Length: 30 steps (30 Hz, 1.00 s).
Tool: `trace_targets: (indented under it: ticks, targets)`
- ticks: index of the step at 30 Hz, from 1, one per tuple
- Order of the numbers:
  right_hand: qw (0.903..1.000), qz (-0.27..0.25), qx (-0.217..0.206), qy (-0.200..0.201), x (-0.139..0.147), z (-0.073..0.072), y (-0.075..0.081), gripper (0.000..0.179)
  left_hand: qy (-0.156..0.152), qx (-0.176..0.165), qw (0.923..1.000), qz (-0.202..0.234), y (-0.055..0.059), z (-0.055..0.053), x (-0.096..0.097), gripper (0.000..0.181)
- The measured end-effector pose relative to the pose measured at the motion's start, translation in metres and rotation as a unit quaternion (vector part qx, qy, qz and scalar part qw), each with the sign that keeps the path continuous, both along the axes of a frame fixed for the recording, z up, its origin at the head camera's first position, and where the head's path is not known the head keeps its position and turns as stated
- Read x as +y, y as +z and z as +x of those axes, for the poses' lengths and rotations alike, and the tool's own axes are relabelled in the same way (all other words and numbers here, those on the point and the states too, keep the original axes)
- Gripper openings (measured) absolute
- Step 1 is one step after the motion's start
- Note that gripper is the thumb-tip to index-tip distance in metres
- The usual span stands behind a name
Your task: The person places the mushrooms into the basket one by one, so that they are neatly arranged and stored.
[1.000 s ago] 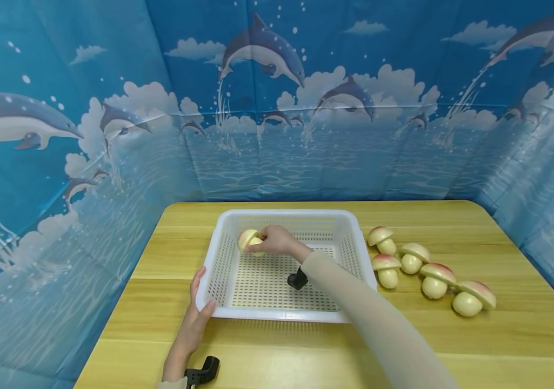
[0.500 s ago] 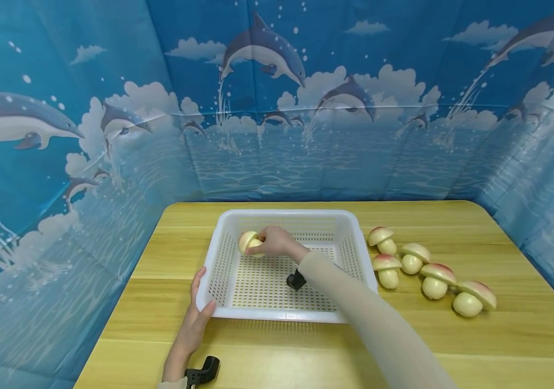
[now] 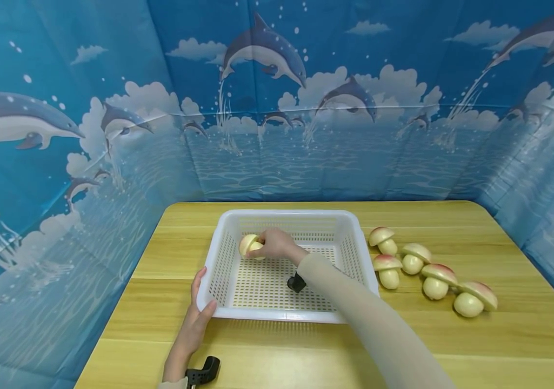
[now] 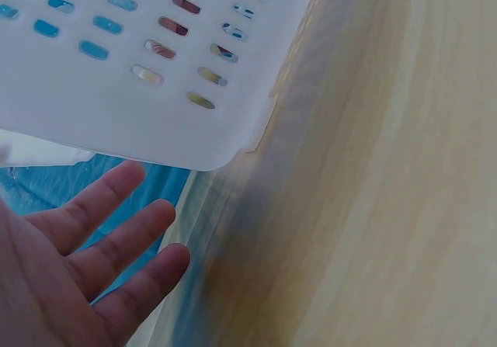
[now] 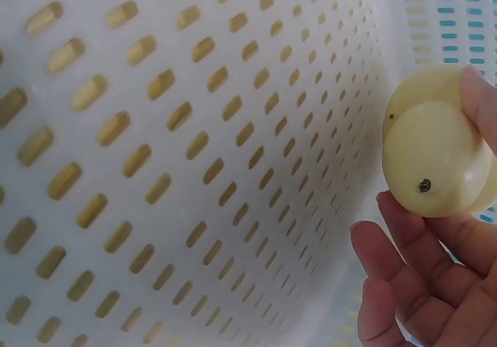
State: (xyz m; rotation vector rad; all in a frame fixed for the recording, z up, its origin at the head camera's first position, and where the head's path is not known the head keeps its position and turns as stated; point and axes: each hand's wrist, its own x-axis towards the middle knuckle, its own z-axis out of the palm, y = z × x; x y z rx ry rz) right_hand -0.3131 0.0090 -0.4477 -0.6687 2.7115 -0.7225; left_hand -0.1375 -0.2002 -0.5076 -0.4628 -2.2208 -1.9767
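A white slotted plastic basket stands on the table. My left hand holds its near left corner, thumb at the front rim and fingers along the left side. In the left wrist view, several fingers stretch out straight below the basket. Reaching inside, my right hand pinches a toy mushroom near the back left corner. The right wrist view shows this mushroom's pale stem end between thumb and fingers, close to the basket wall.
To the basket's right lie several more toy mushrooms with pinkish caps, on the wooden table. A blue dolphin-print curtain hangs behind the table and at both sides. Each wrist carries a small black camera mount.
The right hand and its mushroom have shifted very slightly, down and to the right. The left hand stays at the basket's corner, and the loose mushrooms lie as before.
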Motion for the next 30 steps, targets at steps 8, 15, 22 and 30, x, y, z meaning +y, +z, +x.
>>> trace_targets:
  ticks: [8,15,22,30]
  targets:
    - [0.9997,0.024,0.0,0.006,0.0008,-0.001,-0.0033,0.051,0.005,0.004,1.0,-0.006,-0.001,-0.0003,-0.0005,0.071]
    - [0.9991,0.038,0.014,0.012,0.0029,0.0003,-0.0055,0.041,0.005,0.005,1.0,-0.007,-0.0019,-0.0002,-0.0011,0.07]
    - [0.9987,0.042,0.024,0.014,0.0043,0.001,-0.0071,0.042,0.008,-0.001,0.9999,-0.01,-0.0018,0.0001,-0.0004,0.07]
    - [0.9989,0.042,0.02,0.007,0.0052,0.0009,-0.0084,0.044,0.007,0.0,0.9999,-0.009,-0.0016,0.0002,-0.0004,0.07]
